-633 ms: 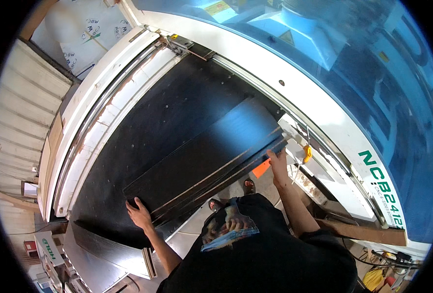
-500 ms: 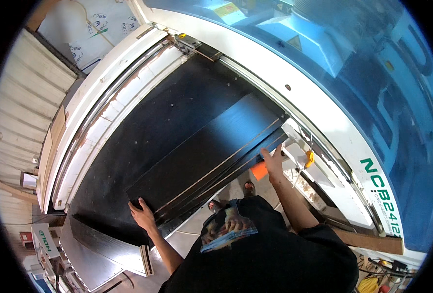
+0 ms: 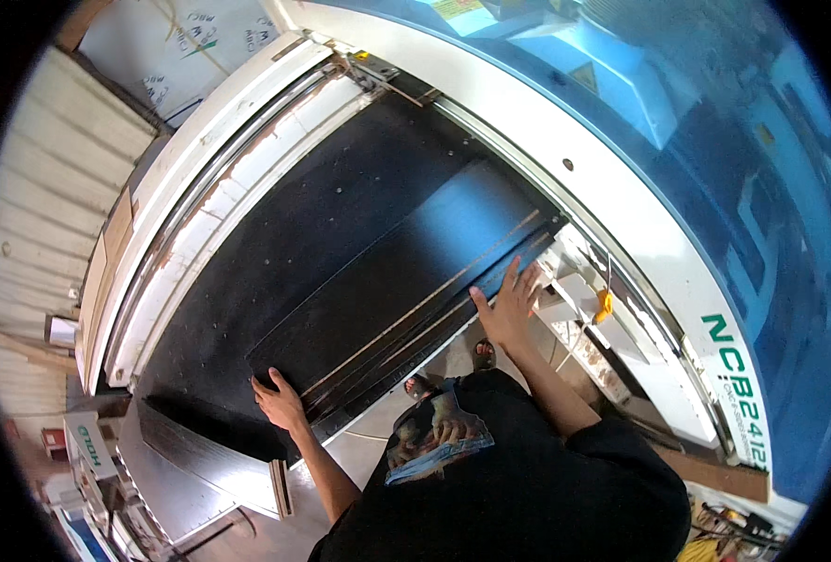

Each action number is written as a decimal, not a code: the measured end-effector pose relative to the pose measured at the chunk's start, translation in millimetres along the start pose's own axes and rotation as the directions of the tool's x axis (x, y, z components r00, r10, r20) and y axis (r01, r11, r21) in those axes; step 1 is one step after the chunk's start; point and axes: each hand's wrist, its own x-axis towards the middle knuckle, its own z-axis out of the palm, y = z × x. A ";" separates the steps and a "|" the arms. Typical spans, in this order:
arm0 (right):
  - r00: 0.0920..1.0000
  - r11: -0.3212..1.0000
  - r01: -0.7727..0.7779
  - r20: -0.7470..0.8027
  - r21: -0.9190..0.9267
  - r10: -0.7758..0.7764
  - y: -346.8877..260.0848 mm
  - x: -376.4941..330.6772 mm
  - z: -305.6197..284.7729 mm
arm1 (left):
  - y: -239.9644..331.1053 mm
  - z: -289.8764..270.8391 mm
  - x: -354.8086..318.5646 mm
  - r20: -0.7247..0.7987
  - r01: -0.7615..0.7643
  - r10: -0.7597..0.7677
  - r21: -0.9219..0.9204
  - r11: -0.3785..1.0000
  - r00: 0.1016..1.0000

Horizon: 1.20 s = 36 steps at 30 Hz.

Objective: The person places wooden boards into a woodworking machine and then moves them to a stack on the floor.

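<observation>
A long black board (image 3: 378,290) with a pale raw edge lies on the black table bed of a machine, running from lower left to upper right. Along its near side is a narrower black strip (image 3: 425,339) with a similar pale line. My left hand (image 3: 282,403) rests at the board's left end, fingers stretched over its corner. My right hand (image 3: 504,314) lies at the right end of the narrower strip, its fingers spread and nothing visibly wrapped in them.
More black boards (image 3: 209,454) lie on a metal side table at the lower left. A white machine frame (image 3: 547,155) with a blue transparent cover (image 3: 697,140) stretches across the far right. Beside the right rail hangs a yellow object (image 3: 604,305).
My right hand has shifted left and its fingers have spread; the orange piece beside it is out of sight. My left hand stays at the board's end. The view has shifted slightly.
</observation>
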 end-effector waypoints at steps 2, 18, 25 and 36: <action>0.998 0.999 0.041 -0.039 0.031 -0.039 1.2 5.2 2.9 | -10.2 7.5 1.7 -0.008 -0.013 0.013 -0.010 1.000 1.000; 0.906 0.918 0.395 0.184 -0.041 -0.381 -46.3 -76.5 4.4 | 214.4 54.4 19.3 0.195 -0.654 0.820 -0.518 0.552 0.538; 0.927 0.930 0.369 0.072 0.004 -0.368 -43.3 -75.7 21.3 | 224.0 51.0 2.0 0.259 -0.610 0.799 -0.532 0.588 0.543; 0.920 0.941 0.253 -0.355 0.223 -0.163 16.2 -59.0 -44.9 | 220.7 55.1 -13.6 0.157 -0.678 0.814 -0.478 0.559 0.560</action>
